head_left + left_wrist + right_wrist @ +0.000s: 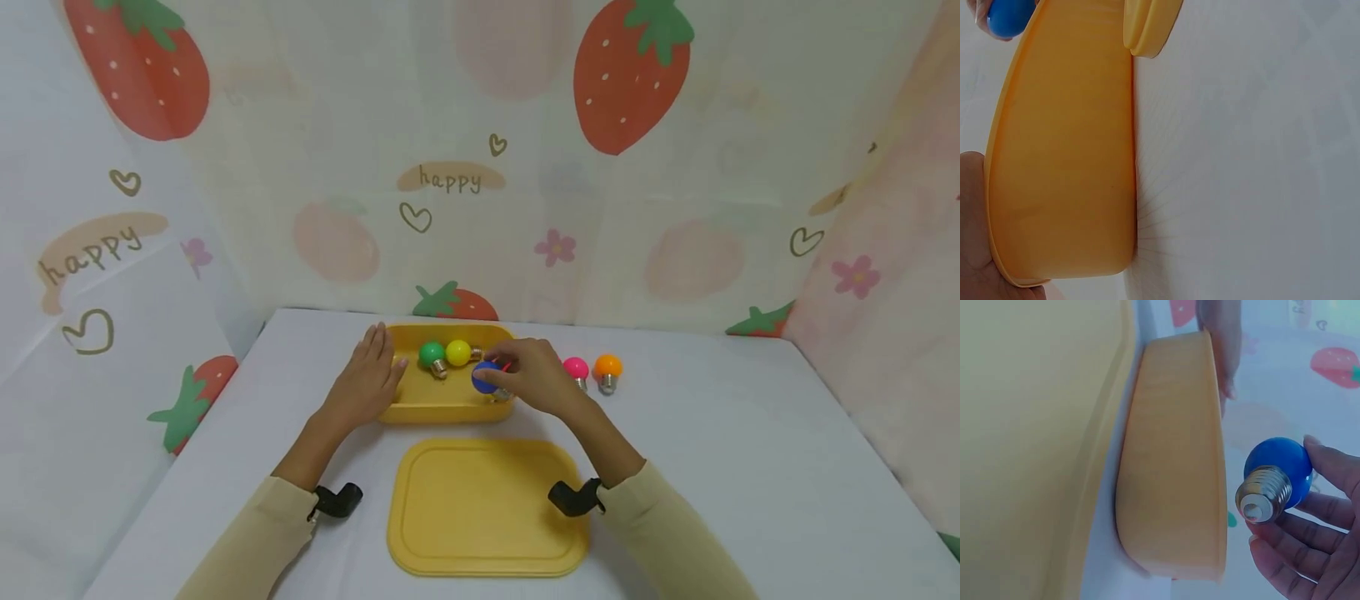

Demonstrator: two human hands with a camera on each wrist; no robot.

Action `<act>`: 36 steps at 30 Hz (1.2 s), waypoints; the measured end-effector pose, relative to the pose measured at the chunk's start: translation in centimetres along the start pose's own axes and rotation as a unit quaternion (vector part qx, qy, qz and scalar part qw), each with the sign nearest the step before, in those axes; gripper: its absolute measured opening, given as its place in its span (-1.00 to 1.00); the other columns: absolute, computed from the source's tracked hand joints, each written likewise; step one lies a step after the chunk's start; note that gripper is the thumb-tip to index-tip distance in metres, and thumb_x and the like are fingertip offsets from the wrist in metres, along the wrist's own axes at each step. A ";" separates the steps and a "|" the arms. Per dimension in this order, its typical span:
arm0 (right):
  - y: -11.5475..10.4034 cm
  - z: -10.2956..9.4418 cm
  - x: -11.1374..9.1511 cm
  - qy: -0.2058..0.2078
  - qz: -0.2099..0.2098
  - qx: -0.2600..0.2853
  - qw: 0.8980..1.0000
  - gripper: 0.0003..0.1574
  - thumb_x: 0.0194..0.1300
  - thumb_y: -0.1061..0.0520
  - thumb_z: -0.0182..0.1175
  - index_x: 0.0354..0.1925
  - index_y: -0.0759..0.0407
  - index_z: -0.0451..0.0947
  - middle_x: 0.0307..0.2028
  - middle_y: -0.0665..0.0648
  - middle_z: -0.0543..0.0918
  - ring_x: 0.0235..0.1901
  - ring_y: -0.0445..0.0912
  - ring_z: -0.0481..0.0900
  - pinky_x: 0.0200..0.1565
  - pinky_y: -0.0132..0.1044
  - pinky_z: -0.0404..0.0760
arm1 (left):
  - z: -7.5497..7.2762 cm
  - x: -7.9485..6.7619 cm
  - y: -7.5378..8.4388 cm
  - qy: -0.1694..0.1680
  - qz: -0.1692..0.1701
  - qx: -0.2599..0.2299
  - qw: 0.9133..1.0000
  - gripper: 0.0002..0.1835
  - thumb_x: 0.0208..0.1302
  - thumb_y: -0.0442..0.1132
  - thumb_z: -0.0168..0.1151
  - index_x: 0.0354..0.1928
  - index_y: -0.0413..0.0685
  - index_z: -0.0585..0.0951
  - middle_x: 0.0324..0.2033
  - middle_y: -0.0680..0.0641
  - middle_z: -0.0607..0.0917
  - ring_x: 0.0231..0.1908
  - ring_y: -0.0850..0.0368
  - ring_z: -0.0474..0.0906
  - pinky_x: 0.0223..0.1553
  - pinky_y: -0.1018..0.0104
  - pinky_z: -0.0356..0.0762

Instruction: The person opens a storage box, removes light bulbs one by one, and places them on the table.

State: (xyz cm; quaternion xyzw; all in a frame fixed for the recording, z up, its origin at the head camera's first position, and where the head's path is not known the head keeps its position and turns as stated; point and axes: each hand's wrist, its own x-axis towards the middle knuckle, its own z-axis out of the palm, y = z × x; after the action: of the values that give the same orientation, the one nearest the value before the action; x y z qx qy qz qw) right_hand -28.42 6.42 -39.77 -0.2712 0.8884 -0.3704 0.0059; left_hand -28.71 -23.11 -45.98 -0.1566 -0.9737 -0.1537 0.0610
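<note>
My right hand [542,377] pinches a blue light bulb [485,377] by its round globe, over the right side of a yellow plastic box [447,413]. In the right wrist view the metal screw base [1267,487] points away from the palm, with the bulb just above rim height. My left hand [363,379] lies with straight fingers along the box's left rim. A green bulb [431,353] and a yellow bulb [457,352] lie inside the box. Something red [506,366] peeks between the right fingers, mostly hidden.
Right of the box, a pink bulb [576,367] and an orange bulb [608,367] are on the white tablecloth [720,467]. In front of the box lies a flat yellow lid [487,510]. A strawberry-print curtain [555,200] rises behind the table.
</note>
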 end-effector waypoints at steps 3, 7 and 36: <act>0.1 -0.4 -0.6 0.008 0.001 0.006 1.000 -0.65 0.31 -0.03 0.42 -0.05 0.15 0.75 -0.29 0.01 0.73 -0.31 -0.14 0.67 -0.24 -0.33 0.68 | 0.1 0.1 -0.1 -0.005 -0.004 0.002 1.000 -0.25 0.68 0.02 -0.33 0.51 -0.55 -0.08 0.55 -0.44 -0.14 0.56 -0.30 -0.29 0.53 -0.14 -0.22; 0.6 -1.0 -1.3 0.024 0.005 0.017 1.000 -0.63 0.29 -0.05 0.43 -0.06 0.16 0.75 -0.30 -0.01 0.74 -0.34 -0.13 0.66 -0.25 -0.30 0.68 | 0.1 0.2 -0.2 -0.008 -0.008 0.001 1.000 -0.25 0.68 0.03 -0.36 0.52 -0.54 -0.10 0.55 -0.43 -0.16 0.57 -0.28 -0.32 0.53 -0.12 -0.23; 6.0 -7.4 -4.4 0.115 0.126 0.020 0.985 -0.44 0.33 -0.18 0.37 0.07 0.18 0.70 -0.14 0.19 0.77 -0.13 0.07 0.69 -0.24 -0.20 0.72 | -0.1 -0.1 0.3 0.004 -0.005 0.005 1.000 -0.27 0.67 -0.03 -0.27 0.50 -0.58 -0.07 0.54 -0.46 -0.11 0.56 -0.32 -0.26 0.52 -0.15 -0.19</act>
State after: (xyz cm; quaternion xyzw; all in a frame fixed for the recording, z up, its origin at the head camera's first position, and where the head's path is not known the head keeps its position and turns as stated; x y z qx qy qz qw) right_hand -29.07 16.86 -39.19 -0.1122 0.9024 -0.4136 -0.0445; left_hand -28.55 -22.90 -45.86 -0.1512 -0.9749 -0.1501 0.0649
